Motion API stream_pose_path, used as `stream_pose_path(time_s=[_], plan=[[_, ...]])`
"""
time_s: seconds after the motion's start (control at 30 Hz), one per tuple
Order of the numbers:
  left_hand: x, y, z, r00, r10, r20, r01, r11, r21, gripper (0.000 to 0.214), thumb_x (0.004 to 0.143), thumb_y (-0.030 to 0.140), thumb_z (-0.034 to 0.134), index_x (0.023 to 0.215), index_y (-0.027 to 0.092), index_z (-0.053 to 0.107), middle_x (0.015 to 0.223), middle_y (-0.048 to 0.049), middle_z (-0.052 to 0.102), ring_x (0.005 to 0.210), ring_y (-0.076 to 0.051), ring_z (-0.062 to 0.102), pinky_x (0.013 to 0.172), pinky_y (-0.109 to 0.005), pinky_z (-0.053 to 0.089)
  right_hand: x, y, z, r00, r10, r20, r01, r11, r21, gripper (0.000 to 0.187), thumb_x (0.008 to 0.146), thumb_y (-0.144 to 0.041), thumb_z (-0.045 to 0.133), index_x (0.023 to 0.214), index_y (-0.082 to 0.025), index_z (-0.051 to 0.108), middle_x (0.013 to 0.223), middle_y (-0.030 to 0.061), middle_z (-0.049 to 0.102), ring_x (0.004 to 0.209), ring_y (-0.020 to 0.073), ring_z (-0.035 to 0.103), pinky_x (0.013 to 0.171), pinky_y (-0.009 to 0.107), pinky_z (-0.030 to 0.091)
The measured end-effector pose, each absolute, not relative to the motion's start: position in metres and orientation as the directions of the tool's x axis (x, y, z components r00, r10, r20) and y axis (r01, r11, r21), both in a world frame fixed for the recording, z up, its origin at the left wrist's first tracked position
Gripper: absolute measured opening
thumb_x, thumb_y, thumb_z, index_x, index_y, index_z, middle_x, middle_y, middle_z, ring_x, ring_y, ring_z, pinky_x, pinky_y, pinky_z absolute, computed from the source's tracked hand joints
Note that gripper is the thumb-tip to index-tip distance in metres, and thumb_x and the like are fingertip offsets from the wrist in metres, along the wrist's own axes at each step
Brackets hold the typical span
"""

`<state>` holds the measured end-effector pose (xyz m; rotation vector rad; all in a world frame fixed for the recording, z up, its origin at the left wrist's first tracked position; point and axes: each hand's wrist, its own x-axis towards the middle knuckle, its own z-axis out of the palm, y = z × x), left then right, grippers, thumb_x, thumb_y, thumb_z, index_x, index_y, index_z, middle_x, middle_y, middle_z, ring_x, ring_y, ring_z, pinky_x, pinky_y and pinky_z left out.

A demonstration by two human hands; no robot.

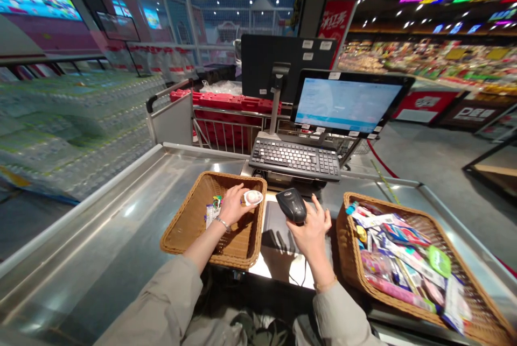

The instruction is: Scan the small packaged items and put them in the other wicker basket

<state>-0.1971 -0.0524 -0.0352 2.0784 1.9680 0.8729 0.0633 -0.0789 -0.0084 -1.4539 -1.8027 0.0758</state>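
Note:
Over the left wicker basket point(177, 227), my left hand point(233, 207) pinches a small white oval package point(253, 197) by its near side. Inside that basket, a few small packets point(210, 214) lie partly hidden behind my wrist. My right hand point(309, 227) holds a black barcode scanner point(291, 205) with its head tilted toward the package; some of its fingers are raised off the handle. The scanner and package are apart. To the right of my right hand stands a second wicker basket point(347, 260) full of mixed packaged goods point(407, 254).
A keyboard point(294, 157) and a lit touchscreen monitor point(349, 101) stand ahead, with another screen's back point(283, 66) behind. Metal counter rims point(81, 206) bound the left side. A shopping cart point(226, 125) with red crates is beyond; stacked bottled water point(81, 114) is at left.

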Motion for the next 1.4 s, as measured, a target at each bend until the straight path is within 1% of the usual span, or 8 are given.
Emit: stream_pose_path(time_s=[0.1,0.17,0.3,0.43,0.73,0.9,1.1,1.4], plan=[[-0.196,-0.053,-0.031,-0.029,0.945,0.326,0.941,-0.084,0.327,0.049,0.074,0.045,0.078,0.117,0.025,0.066,0.152,-0.0133,0.043,0.143,-0.041,0.030,0.110,-0.075,0.023,0.062,-0.081,-0.005,-0.066,0.850,0.523,0.806,0.354,-0.474,0.021,0.074,-0.031,0.064,0.093,-0.027,0.071,0.124,0.0046,0.067,0.138,0.0325,0.037,0.110,0.065,0.014],[-0.195,-0.053,-0.030,-0.020,0.945,0.326,0.963,-0.070,0.260,0.050,0.074,0.047,0.078,0.119,0.029,0.065,0.157,-0.0113,0.036,0.146,-0.044,0.021,0.107,-0.081,0.014,0.061,-0.082,-0.001,-0.095,0.852,0.516,0.811,0.367,-0.456,0.019,0.073,-0.030,0.064,0.090,-0.027,0.071,0.126,0.0037,0.066,0.139,0.0326,0.036,0.110,0.065,0.013],[-0.194,-0.053,-0.028,-0.005,0.925,0.379,0.979,-0.073,0.192,0.051,0.075,0.049,0.076,0.122,0.031,0.065,0.162,-0.0093,0.026,0.149,-0.046,0.008,0.104,-0.085,0.001,0.058,-0.084,0.004,-0.135,0.848,0.513,0.810,0.392,-0.435,0.014,0.072,-0.028,0.064,0.084,-0.026,0.072,0.127,0.0026,0.066,0.139,0.0336,0.035,0.111,0.065,0.010],[-0.191,-0.051,-0.023,0.018,0.891,0.454,0.984,-0.096,0.150,0.051,0.076,0.047,0.075,0.124,0.033,0.064,0.162,-0.0090,0.025,0.149,-0.045,0.002,0.105,-0.082,-0.006,0.057,-0.084,0.007,-0.151,0.843,0.516,0.805,0.407,-0.431,0.011,0.071,-0.027,0.065,0.080,-0.026,0.071,0.128,0.0014,0.066,0.140,0.0343,0.034,0.111,0.065,0.008],[-0.177,-0.042,-0.005,0.062,0.866,0.496,0.975,-0.159,0.156,0.055,0.077,0.048,0.074,0.130,0.038,0.060,0.164,-0.0069,0.020,0.149,-0.045,-0.002,0.106,-0.081,-0.005,0.063,-0.085,0.015,-0.165,0.833,0.529,0.815,0.417,-0.402,0.014,0.070,-0.027,0.065,0.083,-0.026,0.072,0.128,0.0023,0.066,0.141,0.0345,0.033,0.112,0.065,0.007],[-0.172,-0.040,0.003,0.077,0.864,0.498,0.970,-0.180,0.161,0.057,0.078,0.045,0.074,0.133,0.040,0.059,0.163,-0.0073,0.022,0.149,-0.045,-0.001,0.106,-0.081,-0.003,0.065,-0.086,0.016,-0.154,0.830,0.536,0.821,0.410,-0.398,0.015,0.069,-0.026,0.066,0.083,-0.027,0.072,0.126,0.0011,0.067,0.141,0.0338,0.034,0.112,0.064,0.007],[-0.169,-0.037,0.005,0.101,0.828,0.552,0.974,-0.196,0.117,0.057,0.077,0.047,0.075,0.131,0.040,0.060,0.162,-0.0073,0.026,0.149,-0.045,0.000,0.107,-0.081,-0.001,0.068,-0.087,0.017,-0.150,0.826,0.543,0.825,0.407,-0.392,0.017,0.070,-0.023,0.065,0.085,-0.028,0.072,0.126,-0.0001,0.067,0.141,0.0336,0.034,0.113,0.064,0.007],[-0.161,-0.033,0.006,0.118,0.811,0.573,0.966,-0.227,0.121,0.057,0.078,0.045,0.075,0.132,0.040,0.059,0.162,-0.0063,0.025,0.150,-0.044,-0.002,0.106,-0.081,-0.001,0.073,-0.089,0.020,-0.154,0.819,0.553,0.828,0.413,-0.380,0.021,0.071,-0.023,0.064,0.090,-0.029,0.072,0.125,0.0001,0.067,0.140,0.0336,0.035,0.112,0.064,0.007]])
